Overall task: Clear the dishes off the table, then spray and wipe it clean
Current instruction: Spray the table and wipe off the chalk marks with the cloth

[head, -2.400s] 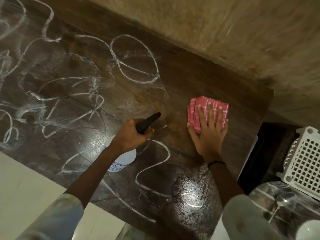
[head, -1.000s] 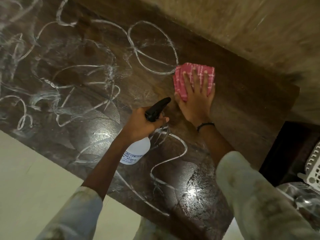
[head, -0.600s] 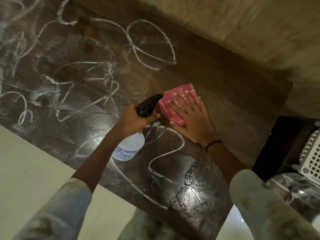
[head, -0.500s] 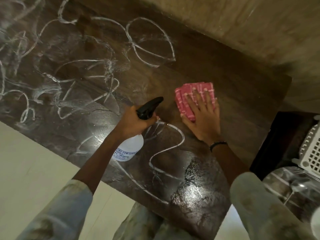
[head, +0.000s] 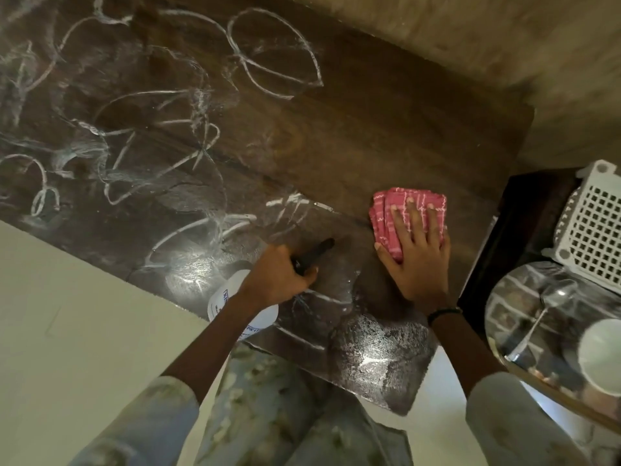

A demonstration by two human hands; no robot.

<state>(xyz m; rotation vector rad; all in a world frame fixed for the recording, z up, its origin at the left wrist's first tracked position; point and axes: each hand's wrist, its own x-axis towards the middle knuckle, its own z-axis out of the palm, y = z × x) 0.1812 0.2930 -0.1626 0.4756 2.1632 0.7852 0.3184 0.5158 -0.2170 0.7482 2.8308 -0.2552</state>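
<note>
Pink cloth (head: 408,216) lies flat under the open right hand (head: 416,260) near the counter (head: 369,129) end, left hand (head: 274,280) gripping the sprayer (head: 242,304); white streaks (head: 161,129) risk being missed farther left.

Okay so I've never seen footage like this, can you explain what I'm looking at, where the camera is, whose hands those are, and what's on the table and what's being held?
There is no machine here. A person wears one wide-angle camera on the head, looking forward and down, so both arms enter from the bottom of the picture. The left hand grips a white spray bottle by its black trigger head. The right hand lies flat, fingers spread, pressing a folded pink cloth on the dark wooden table. White foamy streaks loop across the left part of the tabletop; the part beyond the cloth looks free of them. At the right edge, off the table, sit a white plastic basket, a steel plate holding a spoon, and a white cup.
</note>
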